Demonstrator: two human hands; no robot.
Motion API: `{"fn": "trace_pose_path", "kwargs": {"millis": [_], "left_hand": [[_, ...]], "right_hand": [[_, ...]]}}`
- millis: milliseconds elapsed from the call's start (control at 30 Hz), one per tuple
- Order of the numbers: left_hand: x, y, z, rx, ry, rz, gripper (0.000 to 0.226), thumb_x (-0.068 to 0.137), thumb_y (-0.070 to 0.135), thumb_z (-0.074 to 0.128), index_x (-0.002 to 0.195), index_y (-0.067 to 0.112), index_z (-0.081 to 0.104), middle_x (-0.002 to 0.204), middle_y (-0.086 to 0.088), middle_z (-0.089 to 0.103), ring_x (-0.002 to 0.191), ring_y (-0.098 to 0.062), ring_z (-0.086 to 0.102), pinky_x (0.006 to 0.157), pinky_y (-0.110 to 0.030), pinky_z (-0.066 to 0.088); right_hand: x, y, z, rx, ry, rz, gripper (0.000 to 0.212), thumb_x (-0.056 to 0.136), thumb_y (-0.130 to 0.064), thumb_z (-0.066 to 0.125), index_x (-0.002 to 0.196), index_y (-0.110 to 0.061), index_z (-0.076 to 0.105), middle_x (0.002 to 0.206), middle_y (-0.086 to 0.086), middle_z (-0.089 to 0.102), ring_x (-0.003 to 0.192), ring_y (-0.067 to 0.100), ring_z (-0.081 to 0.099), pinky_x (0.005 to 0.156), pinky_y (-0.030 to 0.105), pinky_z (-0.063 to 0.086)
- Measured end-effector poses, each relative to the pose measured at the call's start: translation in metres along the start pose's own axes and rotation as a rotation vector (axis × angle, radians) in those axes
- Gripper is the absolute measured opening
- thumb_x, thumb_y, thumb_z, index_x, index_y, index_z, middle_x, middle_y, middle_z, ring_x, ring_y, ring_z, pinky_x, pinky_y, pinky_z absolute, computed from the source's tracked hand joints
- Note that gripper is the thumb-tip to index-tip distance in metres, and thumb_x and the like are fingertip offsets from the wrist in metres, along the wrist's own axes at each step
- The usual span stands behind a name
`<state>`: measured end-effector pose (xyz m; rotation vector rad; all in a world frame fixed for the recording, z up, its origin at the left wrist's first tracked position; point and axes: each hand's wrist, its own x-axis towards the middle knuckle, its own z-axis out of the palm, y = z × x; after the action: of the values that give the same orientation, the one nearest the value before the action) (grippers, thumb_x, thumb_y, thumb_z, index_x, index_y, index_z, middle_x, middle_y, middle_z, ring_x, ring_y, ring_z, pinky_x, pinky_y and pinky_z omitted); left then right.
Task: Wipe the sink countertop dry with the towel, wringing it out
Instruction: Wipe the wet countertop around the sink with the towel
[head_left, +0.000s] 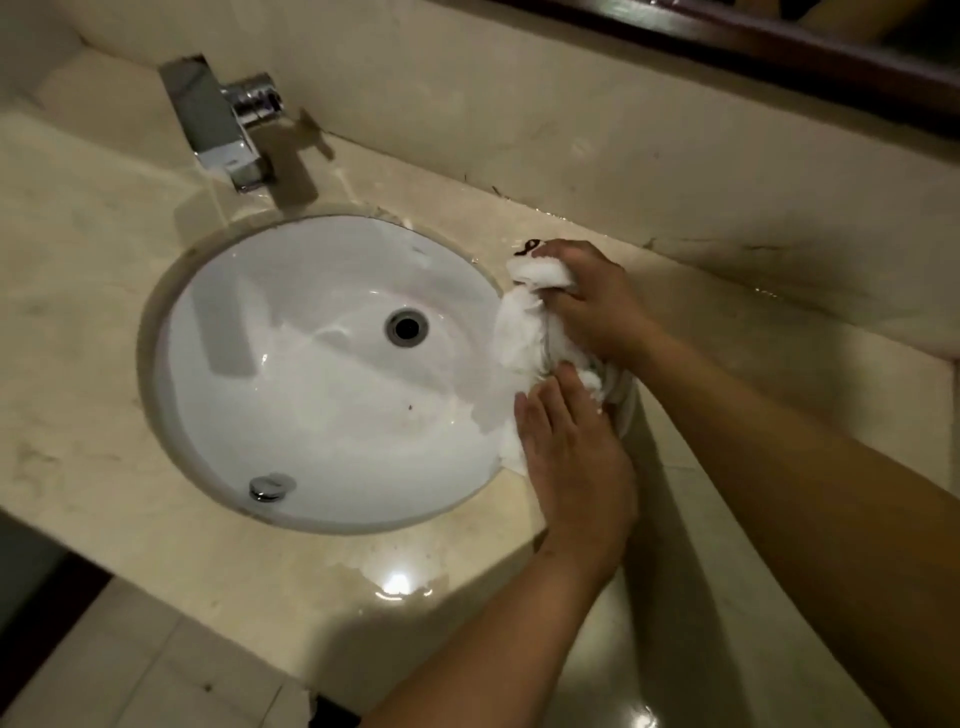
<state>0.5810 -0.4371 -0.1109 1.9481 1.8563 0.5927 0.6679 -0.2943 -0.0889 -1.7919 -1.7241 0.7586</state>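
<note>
A bunched white towel lies over the right rim of the round white sink, set into a beige stone countertop. My right hand grips the towel's far end, fingers curled into the cloth. My left hand presses on the near end, palm down with fingers partly around it. Both forearms reach in from the lower right. A small dark mark shows on the towel's far tip. The countertop glistens wet near the front edge and along the back.
A square chrome faucet stands behind the sink at the back left. A drain and an overflow cap sit in the basin. A beige backsplash runs behind. Floor tiles show below the counter's front edge.
</note>
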Motion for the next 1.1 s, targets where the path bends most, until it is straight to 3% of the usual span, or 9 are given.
{"fn": "trace_pose_path", "kwargs": {"millis": [200,367,533,633,700,767,900,1000,1100], "left_hand": [[-0.036,0.009,0.001,-0.026,-0.033,0.105,0.055,0.091,0.021,0.065,0.142,0.011,0.049,0.136,-0.009,0.059,0.127,-0.029,0.051,0.117,-0.045,0.039],[-0.061,0.006,0.002,-0.005,-0.215,0.335,0.058,0.088,0.025,0.048,0.146,0.019,0.045,0.133,-0.005,0.058,0.124,-0.026,0.052,0.118,-0.045,0.037],[-0.048,-0.01,-0.003,-0.105,-0.292,0.372,0.072,0.079,0.029,0.049,0.149,0.019,0.039,0.142,-0.003,0.057,0.133,-0.021,0.05,0.12,-0.041,0.034],[-0.027,-0.024,-0.031,-0.33,-0.386,0.399,0.061,0.091,0.028,0.045,0.152,0.021,0.038,0.154,0.001,0.045,0.145,-0.014,0.032,0.127,-0.042,0.019],[-0.002,-0.029,-0.045,-0.31,-0.307,0.432,0.052,0.096,0.029,0.041,0.148,0.024,0.043,0.153,0.001,0.045,0.145,-0.015,0.034,0.127,-0.046,0.018],[0.03,-0.024,-0.043,-0.239,-0.269,0.515,0.049,0.098,0.028,0.041,0.145,0.023,0.049,0.156,-0.001,0.044,0.149,-0.021,0.031,0.126,-0.047,0.018],[0.077,0.011,-0.027,-0.127,-0.443,0.799,0.051,0.103,0.037,0.041,0.152,0.024,0.044,0.167,-0.007,0.028,0.155,-0.027,0.016,0.126,-0.05,0.007],[0.102,0.026,-0.011,0.005,-0.504,0.902,0.05,0.107,0.046,0.036,0.155,0.033,0.038,0.17,-0.004,0.018,0.157,-0.025,0.008,0.126,-0.053,0.006],[0.137,0.03,-0.007,0.086,-0.482,0.836,0.05,0.108,0.049,0.03,0.157,0.038,0.033,0.171,0.001,0.014,0.158,-0.021,0.002,0.126,-0.052,-0.001]], "right_hand": [[-0.056,0.03,-0.016,0.066,0.167,0.088,0.042,0.092,-0.028,0.052,0.133,-0.022,0.061,0.129,0.006,0.063,0.119,0.023,0.06,0.102,0.048,0.049],[-0.149,0.037,-0.037,-0.085,0.57,0.506,0.058,0.101,-0.045,0.056,0.149,-0.013,0.046,0.152,0.019,0.044,0.138,0.038,0.043,0.111,0.045,0.038],[-0.155,0.024,-0.019,-0.008,0.377,0.572,0.096,0.093,-0.053,0.066,0.164,-0.022,0.008,0.17,0.007,0.011,0.155,0.027,0.016,0.123,0.044,0.02],[-0.137,0.022,-0.021,-0.124,0.401,0.581,0.107,0.085,-0.058,0.069,0.163,-0.015,0.008,0.17,0.013,0.007,0.156,0.032,0.008,0.124,0.045,0.013],[-0.144,0.017,-0.018,-0.204,0.424,0.672,0.111,0.084,-0.07,0.063,0.162,-0.012,0.009,0.169,0.017,0.006,0.156,0.035,0.004,0.125,0.048,0.007],[-0.158,0.005,-0.001,-0.212,0.519,0.714,0.114,0.082,-0.077,0.055,0.161,-0.006,0.015,0.165,0.026,0.018,0.15,0.044,0.018,0.122,0.051,0.016],[-0.156,-0.001,0.023,-0.081,0.647,0.674,0.085,0.087,-0.049,0.032,0.157,0.0,0.026,0.153,0.029,0.041,0.137,0.046,0.044,0.115,0.057,0.037],[-0.13,0.013,0.015,-0.023,0.623,0.533,0.062,0.093,-0.041,0.038,0.149,-0.013,0.041,0.149,0.017,0.049,0.135,0.015,0.047,0.114,0.033,0.039],[-0.102,0.024,-0.006,-0.014,0.548,0.371,0.05,0.095,-0.005,0.058,0.141,-0.018,0.044,0.137,0.003,0.057,0.122,-0.007,0.05,0.103,0.012,0.034]]}}
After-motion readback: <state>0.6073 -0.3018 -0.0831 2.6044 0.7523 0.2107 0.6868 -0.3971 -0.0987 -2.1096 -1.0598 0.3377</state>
